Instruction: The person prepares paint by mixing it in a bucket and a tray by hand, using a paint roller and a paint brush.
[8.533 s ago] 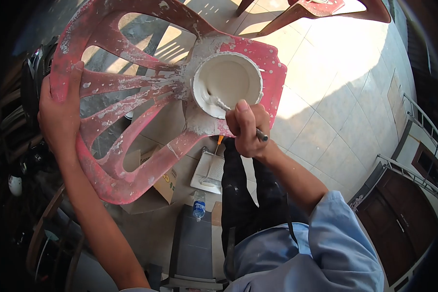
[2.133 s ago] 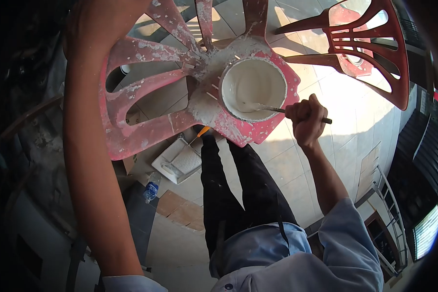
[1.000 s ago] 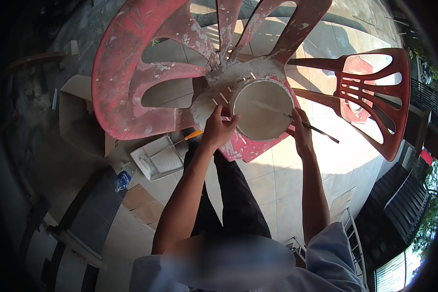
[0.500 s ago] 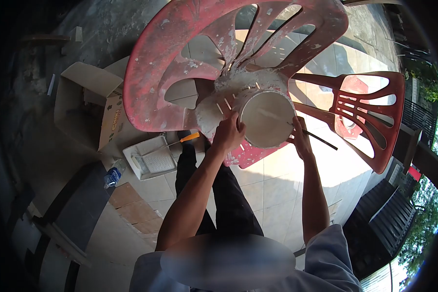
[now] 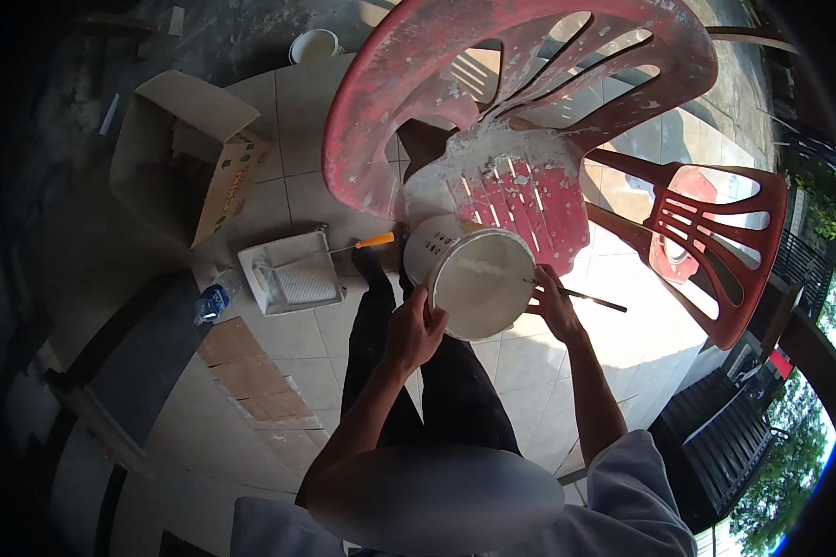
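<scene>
A white bucket (image 5: 485,284) with pale, paint-like contents hangs between my hands, tilted so its open top faces me. My left hand (image 5: 416,332) is closed on the rim at its left side. At the right side, my right hand (image 5: 557,304) grips the bucket, and a thin dark stick (image 5: 596,300) juts out to the right beside those fingers. Just beyond the bucket is a red plastic chair (image 5: 541,209), its seat and back spattered with pale paint.
A paint tray (image 5: 297,273) and an orange-handled tool (image 5: 375,240) lie on the tiles, near a plastic bottle (image 5: 213,303). A cardboard box (image 5: 225,190) is at the left, another bucket (image 5: 314,46) behind. A second red chair (image 5: 715,232) stands right.
The bucket and both hands have come down toward my body, off the chair seat. The view has shifted, so the red chair sits further right and another bucket shows at the top.
</scene>
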`<state>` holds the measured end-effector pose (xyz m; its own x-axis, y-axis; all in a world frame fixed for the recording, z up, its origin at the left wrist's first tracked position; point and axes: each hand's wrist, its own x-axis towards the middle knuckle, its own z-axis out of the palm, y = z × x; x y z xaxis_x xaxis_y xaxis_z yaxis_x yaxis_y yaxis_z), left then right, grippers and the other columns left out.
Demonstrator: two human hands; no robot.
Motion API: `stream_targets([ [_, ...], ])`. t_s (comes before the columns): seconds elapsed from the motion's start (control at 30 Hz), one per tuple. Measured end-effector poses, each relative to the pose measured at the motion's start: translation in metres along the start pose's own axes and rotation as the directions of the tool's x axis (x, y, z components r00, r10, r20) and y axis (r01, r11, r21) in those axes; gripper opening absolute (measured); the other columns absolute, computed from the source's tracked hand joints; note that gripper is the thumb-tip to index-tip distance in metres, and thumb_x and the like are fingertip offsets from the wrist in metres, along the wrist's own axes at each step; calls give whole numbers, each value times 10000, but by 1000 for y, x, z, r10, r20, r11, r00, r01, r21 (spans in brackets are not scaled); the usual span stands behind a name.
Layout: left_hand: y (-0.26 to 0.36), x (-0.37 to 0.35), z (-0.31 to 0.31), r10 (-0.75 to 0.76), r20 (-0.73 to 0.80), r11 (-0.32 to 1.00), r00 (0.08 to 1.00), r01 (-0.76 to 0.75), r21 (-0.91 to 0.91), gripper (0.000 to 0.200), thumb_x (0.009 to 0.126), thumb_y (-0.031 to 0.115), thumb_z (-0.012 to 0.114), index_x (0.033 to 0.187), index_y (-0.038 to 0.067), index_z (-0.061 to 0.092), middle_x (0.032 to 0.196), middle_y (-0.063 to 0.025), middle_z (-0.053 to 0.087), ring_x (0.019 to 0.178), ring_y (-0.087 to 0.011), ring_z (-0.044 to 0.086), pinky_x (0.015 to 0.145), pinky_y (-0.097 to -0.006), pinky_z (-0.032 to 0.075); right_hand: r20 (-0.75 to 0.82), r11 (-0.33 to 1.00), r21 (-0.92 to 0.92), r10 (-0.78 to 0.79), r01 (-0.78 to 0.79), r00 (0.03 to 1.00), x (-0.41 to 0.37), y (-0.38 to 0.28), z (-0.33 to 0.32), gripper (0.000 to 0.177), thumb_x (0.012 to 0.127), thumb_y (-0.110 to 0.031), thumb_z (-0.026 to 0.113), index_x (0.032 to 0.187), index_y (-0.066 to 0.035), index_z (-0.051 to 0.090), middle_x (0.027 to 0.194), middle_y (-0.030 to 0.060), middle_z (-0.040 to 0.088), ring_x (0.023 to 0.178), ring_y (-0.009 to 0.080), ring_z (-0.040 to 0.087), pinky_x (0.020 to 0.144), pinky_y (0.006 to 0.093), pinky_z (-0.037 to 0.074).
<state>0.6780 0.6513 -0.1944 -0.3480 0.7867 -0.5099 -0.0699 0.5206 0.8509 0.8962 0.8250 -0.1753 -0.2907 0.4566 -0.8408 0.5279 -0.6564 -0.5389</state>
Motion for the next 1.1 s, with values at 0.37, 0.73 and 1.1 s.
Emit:
stream_targets([
  [0.37, -70, -166, -48, -236, -404, 967, 884, 176, -182, 148, 860, 75, 597, 942, -9, 508, 655, -104, 551, 602, -189, 613, 562, -322, 485, 285, 939, -343, 93, 11, 954, 5, 32, 135, 371, 995, -361, 415, 1167, -40, 485, 1096, 90, 512, 1057, 195, 560, 792, 342, 549],
  [0.73, -174, -290, -94, -529, -614, 843, 586, 282, -458, 172, 912, 150, 577, 890, 12, 476, 581, -67, 499, 504, -159, 493, 515, -328, 426, 500, 707, -657, 149, 262, 853, -4, 88, 341, 335, 984, -341, 495, 1193, -79, 515, 1087, 52, 553, 981, 153, 545, 799, 292, 491],
  [1.1, -272, -364, -118, -717, -590, 677, 371, 172, -715, 180, 927, 149, 563, 892, -1, 470, 643, -117, 564, 551, -195, 550, 555, -344, 447, 539, 744, -614, 152, 264, 828, -14, 190, 478, 225, 929, -180, 601, 1124, -67, 593, 1043, 36, 602, 888, 125, 606, 803, 282, 512],
])
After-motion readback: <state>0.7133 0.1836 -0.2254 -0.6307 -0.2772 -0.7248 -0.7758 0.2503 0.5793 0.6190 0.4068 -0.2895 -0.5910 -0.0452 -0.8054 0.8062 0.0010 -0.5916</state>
